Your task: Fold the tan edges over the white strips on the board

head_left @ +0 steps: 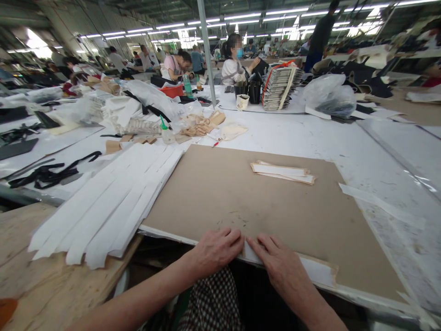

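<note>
Work in hand: a flat white strip with narrow tan edging (319,270), at the near edge of a large, brownish-grey rectangular board (268,207). The board lies on the white-covered counter (275,133).

Hands: the left hand (222,243) has its fingers bent and drawn together, tips at the strip's left end. The right hand (275,253) lies across the strip, fingers pointing toward the left one; fingertips nearly meet. Both thumbs' undersides are hidden; cannot tell whether either hand pinches the strip or merely presses it.

Done (judged): a small, slightly skewed pile of white strips with tan borders (284,172) rests toward the far side of the board. They resemble the strip in hand, so possibly completed pieces; exact count not readable.

Left (judged): the strip under the hands appears unfinished, its left end being the part attended to. Left of the board, a broad fan of long, plain white strips (110,197) shows no tan edging; possibly stock not yet worked, though a link to the edged pieces is unconfirmed.

Estimate: one piece mid-process, overall batch at an early stage; low confidence.
</note>
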Available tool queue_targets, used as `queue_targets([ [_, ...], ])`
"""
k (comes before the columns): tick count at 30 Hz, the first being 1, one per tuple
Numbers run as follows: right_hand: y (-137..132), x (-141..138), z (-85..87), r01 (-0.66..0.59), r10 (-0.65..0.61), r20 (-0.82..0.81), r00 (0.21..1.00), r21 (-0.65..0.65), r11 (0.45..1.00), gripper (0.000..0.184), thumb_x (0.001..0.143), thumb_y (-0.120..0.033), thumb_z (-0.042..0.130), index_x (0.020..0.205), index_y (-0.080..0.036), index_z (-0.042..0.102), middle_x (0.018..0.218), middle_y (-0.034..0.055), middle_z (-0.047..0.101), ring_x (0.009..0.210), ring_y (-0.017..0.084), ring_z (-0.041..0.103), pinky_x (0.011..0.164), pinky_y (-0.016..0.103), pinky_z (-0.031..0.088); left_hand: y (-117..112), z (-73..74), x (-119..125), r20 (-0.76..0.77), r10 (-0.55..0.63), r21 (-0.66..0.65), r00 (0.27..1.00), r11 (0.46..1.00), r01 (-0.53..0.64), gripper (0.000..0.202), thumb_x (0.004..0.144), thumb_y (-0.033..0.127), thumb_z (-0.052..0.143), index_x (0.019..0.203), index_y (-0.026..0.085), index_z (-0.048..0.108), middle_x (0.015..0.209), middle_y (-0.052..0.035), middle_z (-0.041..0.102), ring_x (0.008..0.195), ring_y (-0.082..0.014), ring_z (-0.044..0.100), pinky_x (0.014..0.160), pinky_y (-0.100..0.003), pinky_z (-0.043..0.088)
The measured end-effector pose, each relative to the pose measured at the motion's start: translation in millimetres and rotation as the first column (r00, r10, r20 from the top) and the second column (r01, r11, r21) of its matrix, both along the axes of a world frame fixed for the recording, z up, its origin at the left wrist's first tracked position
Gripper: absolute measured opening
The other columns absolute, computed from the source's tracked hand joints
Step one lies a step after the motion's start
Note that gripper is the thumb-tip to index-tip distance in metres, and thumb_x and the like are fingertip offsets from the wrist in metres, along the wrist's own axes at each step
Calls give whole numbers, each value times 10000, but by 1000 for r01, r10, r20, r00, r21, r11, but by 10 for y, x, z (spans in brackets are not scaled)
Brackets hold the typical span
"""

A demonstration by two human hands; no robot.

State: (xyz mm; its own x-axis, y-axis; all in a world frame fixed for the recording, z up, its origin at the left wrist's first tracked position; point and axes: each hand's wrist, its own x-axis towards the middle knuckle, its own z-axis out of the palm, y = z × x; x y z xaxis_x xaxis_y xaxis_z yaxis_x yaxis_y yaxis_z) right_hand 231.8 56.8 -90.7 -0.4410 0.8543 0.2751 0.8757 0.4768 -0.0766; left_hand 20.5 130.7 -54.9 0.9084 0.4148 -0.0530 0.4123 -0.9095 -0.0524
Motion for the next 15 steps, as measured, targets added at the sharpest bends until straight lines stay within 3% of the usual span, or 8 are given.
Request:
queue_targets([
  [4,-6,-34,0,18,-17,20,1000,-28,999,600,762,30,507,1341,-128,504,1114,110,600,889,241,561,767,373,560,-78,-51,3,28,36,-9,999,999,-36,235,969,198,459,1191,159,528,1015,-72,591,849,-221,537,606,-296,483],
  [7,-16,-51,-15,38,-37,32,999,-24,999,636,737,43,510,1347,-136,506,1125,110,597,902,246,560,756,366,557,-60,-67,-32,109,126,-139,986,984,-110,283,958,178,471,1234,204,528,1117,-63,595,934,-226,560,713,-311,515],
  [10,-25,-58,-33,54,-53,36,998,-21,998,650,733,43,518,1350,-158,510,1121,102,596,903,247,559,743,360,555,-4,-51,-74,274,340,-396,900,892,-217,322,952,136,466,1247,251,524,1255,-47,545,1057,-186,569,866,-288,500],
  [12,-29,-59,-40,62,-61,26,998,-30,998,635,745,34,528,1346,-171,518,1117,98,596,902,245,557,751,361,554,19,-44,-80,335,458,-528,823,815,-239,262,949,141,478,1184,230,555,1228,-43,554,1054,-161,580,911,-268,481],
  [15,-32,-57,-49,73,-72,16,997,-42,996,610,766,20,530,1342,-181,522,1120,95,594,906,241,553,765,361,551,7,-58,-46,335,506,-561,795,785,-263,151,943,184,511,1059,220,600,1144,-26,589,1004,-161,598,875,-265,484],
])
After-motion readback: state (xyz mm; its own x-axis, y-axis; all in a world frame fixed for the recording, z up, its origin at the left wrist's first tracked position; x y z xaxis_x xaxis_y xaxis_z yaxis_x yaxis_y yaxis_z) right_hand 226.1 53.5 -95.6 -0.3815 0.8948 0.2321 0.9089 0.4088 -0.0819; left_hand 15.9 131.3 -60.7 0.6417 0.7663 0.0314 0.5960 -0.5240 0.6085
